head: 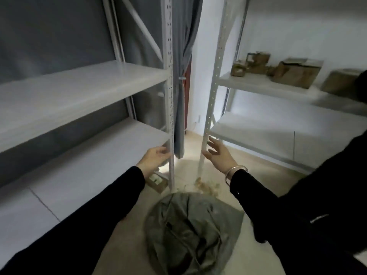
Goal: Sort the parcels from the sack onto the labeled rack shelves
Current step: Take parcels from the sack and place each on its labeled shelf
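A crumpled grey-green fabric sack [190, 231] slumps on the floor between the pale grey metal left rack [79, 82] and its matching right rack [258, 84]. Brown cardboard parcels [296, 71] sit on the right rack's shelf. Small blurred floor parcels [206, 187] lie just beyond the sack.

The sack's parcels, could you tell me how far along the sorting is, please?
Done: several parcels sit on the right rack's shelf. In hand: nothing; left hand and right hand are both open. Left: small parcels on the floor beyond the sack, plus whatever it holds.
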`<state>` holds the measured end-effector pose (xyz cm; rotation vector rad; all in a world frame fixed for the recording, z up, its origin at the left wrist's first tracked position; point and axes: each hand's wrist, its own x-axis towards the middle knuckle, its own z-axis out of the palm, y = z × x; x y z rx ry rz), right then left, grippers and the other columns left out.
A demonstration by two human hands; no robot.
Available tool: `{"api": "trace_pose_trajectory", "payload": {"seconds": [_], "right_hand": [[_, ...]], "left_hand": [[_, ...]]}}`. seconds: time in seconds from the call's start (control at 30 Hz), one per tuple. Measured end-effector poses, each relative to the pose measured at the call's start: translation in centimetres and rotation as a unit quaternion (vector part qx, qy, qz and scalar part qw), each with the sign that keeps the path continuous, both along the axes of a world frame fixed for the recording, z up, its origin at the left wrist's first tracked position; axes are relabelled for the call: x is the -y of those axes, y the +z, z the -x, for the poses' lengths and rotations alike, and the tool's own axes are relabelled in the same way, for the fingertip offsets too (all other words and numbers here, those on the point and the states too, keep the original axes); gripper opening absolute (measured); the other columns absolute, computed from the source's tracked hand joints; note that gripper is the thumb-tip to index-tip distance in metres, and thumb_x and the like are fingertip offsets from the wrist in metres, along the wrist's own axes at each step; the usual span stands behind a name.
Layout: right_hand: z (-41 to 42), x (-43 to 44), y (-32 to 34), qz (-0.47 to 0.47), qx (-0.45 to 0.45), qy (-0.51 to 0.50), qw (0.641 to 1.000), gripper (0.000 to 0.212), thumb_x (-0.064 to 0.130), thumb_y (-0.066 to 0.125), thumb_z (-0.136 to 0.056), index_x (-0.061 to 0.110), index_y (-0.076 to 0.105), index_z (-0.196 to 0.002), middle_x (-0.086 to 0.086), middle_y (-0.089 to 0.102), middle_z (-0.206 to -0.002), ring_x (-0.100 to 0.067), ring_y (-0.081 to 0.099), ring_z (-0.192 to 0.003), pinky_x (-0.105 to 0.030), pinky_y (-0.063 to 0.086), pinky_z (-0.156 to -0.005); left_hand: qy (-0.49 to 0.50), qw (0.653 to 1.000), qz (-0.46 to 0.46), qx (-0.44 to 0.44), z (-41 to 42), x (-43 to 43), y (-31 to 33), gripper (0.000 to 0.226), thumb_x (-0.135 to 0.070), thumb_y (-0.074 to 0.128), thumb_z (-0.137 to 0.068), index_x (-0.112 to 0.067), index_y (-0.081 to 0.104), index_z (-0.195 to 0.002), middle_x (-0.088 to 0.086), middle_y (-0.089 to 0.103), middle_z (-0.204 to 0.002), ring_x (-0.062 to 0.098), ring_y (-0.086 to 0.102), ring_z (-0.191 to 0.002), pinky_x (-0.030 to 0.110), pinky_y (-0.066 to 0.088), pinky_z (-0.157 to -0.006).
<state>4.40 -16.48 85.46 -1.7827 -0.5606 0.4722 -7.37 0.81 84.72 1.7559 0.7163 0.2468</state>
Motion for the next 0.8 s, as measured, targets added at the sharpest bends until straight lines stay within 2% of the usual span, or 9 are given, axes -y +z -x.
{"api": "trace_pose_trajectory", "payload": {"seconds": [0.07,0.13,0.23,0.3,0.37,0.47,0.53,0.63,0.8], "right_hand": [[-2.6,2.2,-2.2,0.03,-0.011,-0.006,0.999,0.059,0.01,0.059,-0.089,0.011,0.033,-0.142,-0.011,0.041,-0.144,-0.026,0.042,-0.132,-0.03,0.036,-0.105],[-4.5,3.1,-4.8,0.047,-0.031,-0.011,0.998,0.057,0.011,0.06,-0.088,0.01,0.038,-0.14,-0.013,0.045,-0.141,-0.026,0.045,-0.129,-0.03,0.039,-0.102],[-5.4,2.7,-8.9,0.057,-0.072,0.001,0.996,0.052,0.01,0.061,-0.088,0.006,0.042,-0.136,-0.014,0.05,-0.136,-0.024,0.05,-0.124,-0.023,0.042,-0.093],[-5.7,1.8,-12.9,0.065,-0.09,0.012,0.994,0.046,0.011,0.061,-0.087,0.004,0.048,-0.131,-0.016,0.054,-0.131,-0.02,0.056,-0.114,-0.021,0.043,-0.093],[-5.6,1.0,-18.1,0.063,-0.113,0.008,0.992,0.042,0.011,0.063,-0.086,0.002,0.053,-0.125,-0.02,0.058,-0.126,-0.016,0.057,-0.102,-0.027,0.045,-0.097],[-6.2,0.3,-28.5,0.073,-0.141,-0.011,0.987,0.039,0.008,0.066,-0.083,0.0,0.057,-0.12,-0.021,0.062,-0.12,-0.016,0.06,-0.094,-0.031,0.045,-0.1],[-6.3,0.2,-36.4,0.111,-0.144,0.004,0.983,0.039,0.011,0.066,-0.083,0.001,0.059,-0.12,-0.016,0.063,-0.12,-0.02,0.061,-0.104,-0.033,0.043,-0.103],[-7.1,-0.3,-49.0,0.131,-0.145,0.007,0.981,0.04,0.011,0.065,-0.084,-0.001,0.058,-0.121,-0.015,0.064,-0.119,-0.015,0.059,-0.102,-0.023,0.043,-0.096],[-8.0,-3.2,-67.6,0.129,-0.151,0.032,0.98,0.039,0.009,0.066,-0.083,0.0,0.058,-0.12,-0.018,0.062,-0.121,-0.02,0.061,-0.106,-0.033,0.046,-0.102]], "left_hand": [[-0.019,0.999,0.009,-0.031,-2.5,1.1,-2.3,0.051,-0.02,0.057,-0.092,0.0,0.043,-0.137,0.013,0.057,-0.106,0.023,0.055,-0.087,0.026,0.045,-0.063],[-0.02,0.998,0.017,-0.058,-4.3,2.0,-4.8,0.047,-0.023,0.058,-0.091,-0.001,0.048,-0.132,0.021,0.059,-0.112,0.031,0.059,-0.097,0.028,0.051,-0.073],[-0.027,0.997,0.02,-0.076,-5.5,2.7,-9.2,0.042,-0.018,0.06,-0.089,0.004,0.054,-0.125,0.011,0.061,-0.105,0.015,0.059,-0.082,0.013,0.047,-0.065],[-0.045,0.993,0.05,-0.093,-6.0,2.6,-13.2,0.04,-0.013,0.06,-0.089,0.01,0.054,-0.121,0.007,0.06,-0.092,0.009,0.054,-0.072,0.013,0.045,-0.06],[-0.07,0.986,0.048,-0.145,-6.5,2.3,-18.1,0.038,-0.019,0.06,-0.09,0.004,0.056,-0.12,0.008,0.061,-0.092,0.009,0.054,-0.071,0.018,0.044,-0.061],[-0.086,0.975,0.072,-0.194,-7.7,1.1,-28.1,0.042,-0.025,0.06,-0.09,-0.001,0.054,-0.124,0.008,0.061,-0.101,0.012,0.056,-0.075,0.018,0.044,-0.059],[-0.089,0.967,0.081,-0.225,-8.1,0.8,-36.1,0.043,-0.028,0.059,-0.09,-0.004,0.054,-0.125,0.008,0.06,-0.106,0.015,0.058,-0.084,0.02,0.044,-0.064],[-0.083,0.962,0.063,-0.254,-8.3,0.5,-48.4,0.041,-0.026,0.058,-0.091,-0.004,0.053,-0.125,0.008,0.059,-0.108,0.019,0.058,-0.093,0.02,0.044,-0.067],[-0.094,0.955,0.012,-0.28,-9.1,-1.5,-67.0,0.048,-0.026,0.064,-0.087,-0.003,0.053,-0.127,0.011,0.06,-0.121,0.021,0.057,-0.108,0.024,0.044,-0.083]]}}
